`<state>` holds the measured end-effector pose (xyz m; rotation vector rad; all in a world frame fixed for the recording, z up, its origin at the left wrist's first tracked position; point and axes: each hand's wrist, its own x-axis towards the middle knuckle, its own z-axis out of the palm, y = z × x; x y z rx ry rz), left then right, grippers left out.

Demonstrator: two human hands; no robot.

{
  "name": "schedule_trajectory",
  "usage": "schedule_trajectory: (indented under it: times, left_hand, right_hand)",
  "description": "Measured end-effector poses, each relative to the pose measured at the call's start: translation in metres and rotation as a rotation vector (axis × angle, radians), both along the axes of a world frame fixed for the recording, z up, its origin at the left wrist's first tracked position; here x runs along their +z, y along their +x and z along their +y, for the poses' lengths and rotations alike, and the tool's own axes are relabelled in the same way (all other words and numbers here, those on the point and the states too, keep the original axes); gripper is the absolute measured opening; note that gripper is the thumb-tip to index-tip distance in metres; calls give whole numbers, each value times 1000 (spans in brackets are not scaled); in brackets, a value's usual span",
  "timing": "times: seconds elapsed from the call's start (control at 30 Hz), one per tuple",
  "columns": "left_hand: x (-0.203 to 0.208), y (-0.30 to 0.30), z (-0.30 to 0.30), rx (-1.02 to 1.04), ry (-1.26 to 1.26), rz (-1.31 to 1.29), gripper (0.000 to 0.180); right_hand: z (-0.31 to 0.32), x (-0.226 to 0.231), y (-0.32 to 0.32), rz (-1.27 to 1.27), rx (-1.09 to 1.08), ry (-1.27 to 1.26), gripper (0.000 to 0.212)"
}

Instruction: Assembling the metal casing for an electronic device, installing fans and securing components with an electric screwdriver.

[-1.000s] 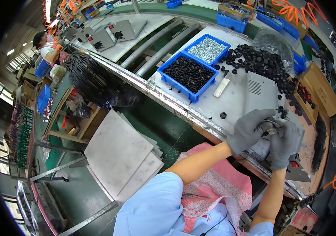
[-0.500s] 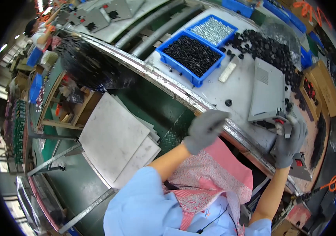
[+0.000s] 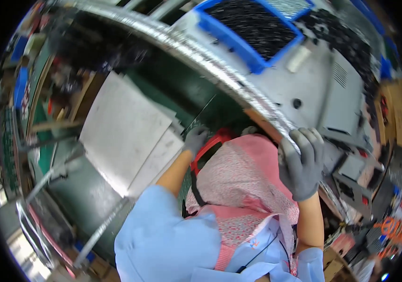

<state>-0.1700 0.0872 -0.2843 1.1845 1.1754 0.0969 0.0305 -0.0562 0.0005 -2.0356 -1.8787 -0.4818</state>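
Note:
My left hand (image 3: pixel 195 139), in a grey glove, is low at my side next to a red curved frame (image 3: pixel 204 153). Blur hides its fingers, so whether it grips the frame cannot be told. My right hand (image 3: pixel 302 162), also gloved, has its fingers curled over the metal edge (image 3: pixel 219 70) of the workbench. Just beyond it lies a grey sheet-metal housing (image 3: pixel 342 101) with vent slots, touched by neither hand. A second grey metal part (image 3: pixel 354 181) with a red piece sits to the right.
Blue bins (image 3: pixel 252 58) of small black parts and silvery pieces stand on the bench. Loose black caps heap behind the housing; one black ring (image 3: pixel 297 103) lies alone. Flat pale sheets (image 3: pixel 121 131) are stacked at my left. A cardboard box (image 3: pixel 401 113) is at right.
My right hand has left the metal housing and come to the bench edge. The left hand has dropped down and left, away from the bench. The view has tilted, and the red frame now shows.

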Motion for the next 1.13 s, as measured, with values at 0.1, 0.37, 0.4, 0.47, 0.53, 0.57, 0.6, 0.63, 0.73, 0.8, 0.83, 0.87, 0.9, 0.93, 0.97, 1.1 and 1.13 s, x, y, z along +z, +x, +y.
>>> schedule_trajectory:
  times: [0.1,0.37,0.4,0.47,0.53,0.57,0.6,0.63,0.73,0.8,0.83,0.87,0.9,0.93,0.97,1.1,1.13]
  left_hand:
    - [-34,-23,12,-113,-72,224,27]
    - [-85,-71,54,-539,365,807,44]
    - [-89,-73,61,-673,473,865,47]
    - [-102,-76,77,-835,592,899,51]
    - [-115,-80,89,-1001,780,1002,65]
    - [-116,-74,96,-1077,725,1026,69]
    - [-112,-67,105,-1152,671,1051,74]
    - [-111,-67,112,-1189,615,1054,71]
    - [-143,-90,126,-1296,705,1109,63]
    - [-105,-35,128,-1382,602,1090,44]
    - [-104,-36,129,-1417,627,1112,44]
    - [-108,-40,134,-1455,653,1128,43]
    - [-121,-57,141,-1493,623,1163,42]
    - [-135,-66,147,-1535,596,1191,42]
    - [-134,-55,145,-1583,604,1152,37]
    - [-171,-81,157,-1851,519,885,41]
    - [-196,-125,164,-1855,532,782,43]
  right_hand:
    - [27,-25,-2,119,-19,-141,23]
    - [36,-53,0,198,-138,-48,23]
    - [37,-53,0,198,-149,-58,23]
    - [37,-51,2,170,-127,-69,24]
    - [39,-50,2,156,-136,-80,24]
    - [40,-50,4,144,-124,-80,25]
    - [39,-50,6,136,-157,-89,25]
    - [38,-50,6,141,-143,-89,25]
    - [41,-51,6,155,-142,-80,26]
    - [31,-54,16,137,-132,-82,26]
    - [33,-54,17,132,-127,-52,27]
    - [33,-55,16,115,-175,-55,27]
    - [37,-57,12,158,-134,-39,27]
    - [39,-59,10,196,-97,-26,27]
    - [36,-60,11,173,-146,-38,27]
    - [33,-56,8,182,-174,-16,29]
    - [35,-56,5,216,-172,11,29]
